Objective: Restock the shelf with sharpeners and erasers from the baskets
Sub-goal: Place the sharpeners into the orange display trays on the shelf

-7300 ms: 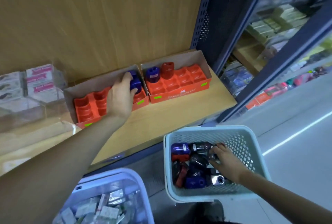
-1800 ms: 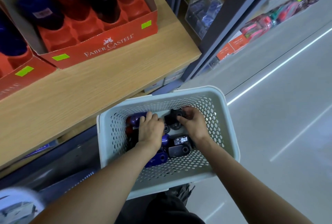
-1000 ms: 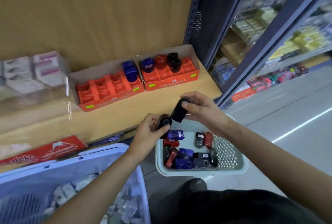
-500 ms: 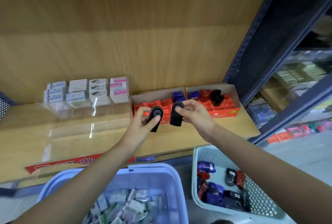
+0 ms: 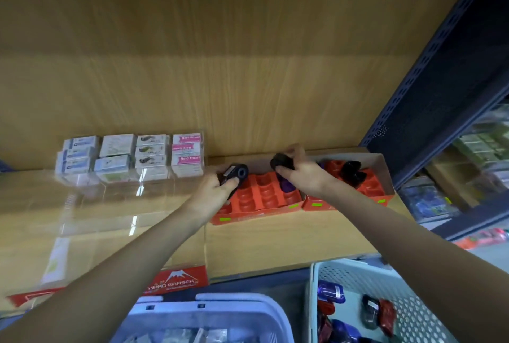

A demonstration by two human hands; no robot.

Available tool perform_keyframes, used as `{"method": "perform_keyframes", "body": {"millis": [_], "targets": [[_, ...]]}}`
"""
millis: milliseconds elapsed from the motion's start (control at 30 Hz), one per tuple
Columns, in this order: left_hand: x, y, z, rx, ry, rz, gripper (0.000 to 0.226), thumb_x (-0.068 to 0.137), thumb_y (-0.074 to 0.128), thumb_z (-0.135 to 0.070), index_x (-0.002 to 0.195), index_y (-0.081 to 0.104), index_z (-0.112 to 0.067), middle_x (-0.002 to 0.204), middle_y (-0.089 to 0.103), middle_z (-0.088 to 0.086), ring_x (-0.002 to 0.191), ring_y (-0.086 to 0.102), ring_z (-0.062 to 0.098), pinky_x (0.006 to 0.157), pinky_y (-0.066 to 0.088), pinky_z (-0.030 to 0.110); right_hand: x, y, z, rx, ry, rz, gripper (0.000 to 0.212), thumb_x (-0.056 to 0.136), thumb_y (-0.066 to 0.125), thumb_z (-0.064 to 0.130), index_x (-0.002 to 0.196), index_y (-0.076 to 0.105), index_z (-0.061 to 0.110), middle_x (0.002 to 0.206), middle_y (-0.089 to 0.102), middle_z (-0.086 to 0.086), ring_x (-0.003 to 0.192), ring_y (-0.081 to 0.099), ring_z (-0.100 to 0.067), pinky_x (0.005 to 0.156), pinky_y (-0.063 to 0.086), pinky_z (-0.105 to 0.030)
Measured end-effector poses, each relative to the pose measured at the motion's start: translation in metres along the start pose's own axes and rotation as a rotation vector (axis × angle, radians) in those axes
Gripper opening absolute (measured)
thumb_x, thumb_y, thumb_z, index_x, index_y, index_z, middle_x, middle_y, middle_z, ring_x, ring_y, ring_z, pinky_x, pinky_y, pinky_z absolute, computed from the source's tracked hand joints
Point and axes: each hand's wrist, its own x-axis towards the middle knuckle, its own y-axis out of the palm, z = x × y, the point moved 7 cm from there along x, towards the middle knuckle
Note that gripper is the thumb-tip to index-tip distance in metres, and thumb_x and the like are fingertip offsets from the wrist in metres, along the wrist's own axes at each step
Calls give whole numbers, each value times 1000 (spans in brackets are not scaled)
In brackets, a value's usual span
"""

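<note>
Placing step: the left hand and right hand each keep a closed grip on a black plastic sharpener over the orange cardboard tray; next, seating both in empty cells.

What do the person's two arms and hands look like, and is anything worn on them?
Both forearms are bare as far as the picture shows: no sleeve reaches the wrist or forearm. The left hand and the right hand wear no gloves. No watch, bracelet or ring can be seen, though the picture is somewhat blurred. The fingernails are too small to judge.
</note>
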Motion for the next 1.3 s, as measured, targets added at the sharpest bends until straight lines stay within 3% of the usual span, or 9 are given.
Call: {"method": "perform_keyframes", "body": {"millis": [100,233,467,633,767,867,1000,1233,1300], "targets": [[5,-2,-1,98,12,-8,13,96,48,-16,83,49,-18,78,55,8,64,51,13,47,36,9,8,4,0,-224,-7,72,35,93,51,14,121,32,4,96,48,-13,80,50,-25,66,38,-31],[7,0,-1,152,111,-30,12,93,55,-14,94,45,-20,77,53,-5,68,50,6,56,36,8,17,9,11,-494,-232,53,30,90,56,10,119,46,8,118,42,-11,99,54,-34,81,47,-40],[14,-2,4,189,180,-188,24,85,68,-13,104,53,-13,82,54,-8,68,48,7,59,38,11,24,23,10,-426,-367,-65,34,83,63,6,113,47,10,112,49,-9,105,50,-33,84,43,-40],[18,6,3,320,222,-159,30,84,70,-16,109,56,-10,88,56,-4,74,50,12,64,36,20,27,37,10,-529,-439,-39,51,89,59,8,137,45,16,127,51,-9,118,44,-28,99,37,-36],[19,9,4,336,209,-169,30,84,70,-16,110,56,-11,89,54,-6,73,47,7,59,31,15,24,37,12,-557,-460,-65,47,92,54,7,137,43,14,127,40,-11,107,48,-28,86,47,-36],[21,11,3,331,197,-181,31,83,70,-15,111,57,-11,92,53,-5,78,46,9,63,30,16,22,33,13,-570,-465,-135,36,90,58,8,124,47,5,123,43,-12,100,52,-31,69,38,-33],[23,15,4,338,204,-166,29,83,70,-15,110,58,-11,89,51,-8,74,45,5,59,34,10,21,35,10,-581,-496,-164,28,90,59,8,116,49,5,119,45,-13,98,52,-32,64,35,-31],[26,20,7,325,195,-157,29,82,71,-12,108,59,-11,86,52,-8,68,46,4,60,36,9,23,36,5,-574,-540,-97,36,88,60,13,123,56,8,124,52,-12,114,48,-31,96,36,-37],[27,25,7,341,184,-145,30,81,72,-15,109,59,-13,89,54,-6,69,49,9,68,42,19,19,19,2,-481,-525,-131,41,85,63,11,125,56,6,130,50,-13,122,43,-31,104,35,-39]]}}
